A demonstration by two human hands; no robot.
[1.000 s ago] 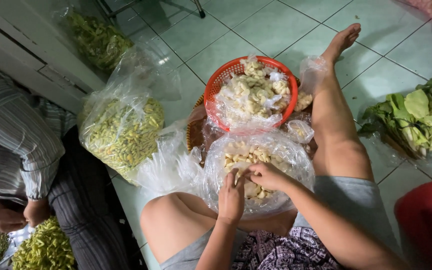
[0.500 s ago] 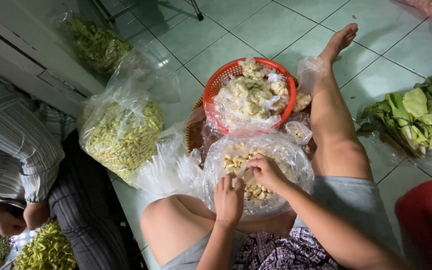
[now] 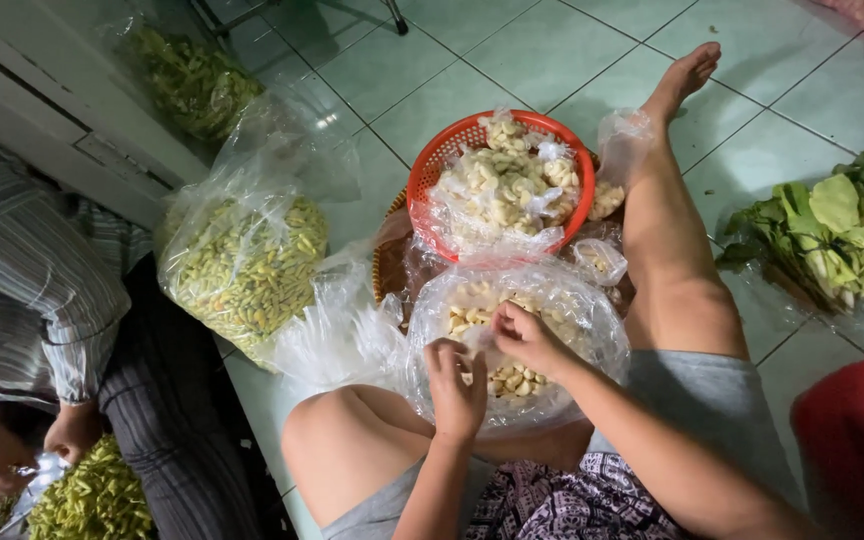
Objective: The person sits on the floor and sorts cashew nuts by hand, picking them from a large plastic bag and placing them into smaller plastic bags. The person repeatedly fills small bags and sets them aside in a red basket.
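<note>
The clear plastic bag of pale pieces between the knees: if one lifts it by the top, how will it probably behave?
The clear plastic bag looks thin and crinkled, so it would probably sag and change shape. The pale pieces lie loose inside and may shift to the bottom. The top is open under the left hand and right hand, so tilting could spill them.

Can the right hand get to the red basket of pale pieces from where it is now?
Probably yes. The right hand is over the clear bag just before the red basket, whose open top faces up, with only loose plastic between.

One red basket [image 3: 432,170], perhaps four clear bags [image 3: 592,310], one leaf pile [image 3: 837,235], four hands [image 3: 457,385].
</note>
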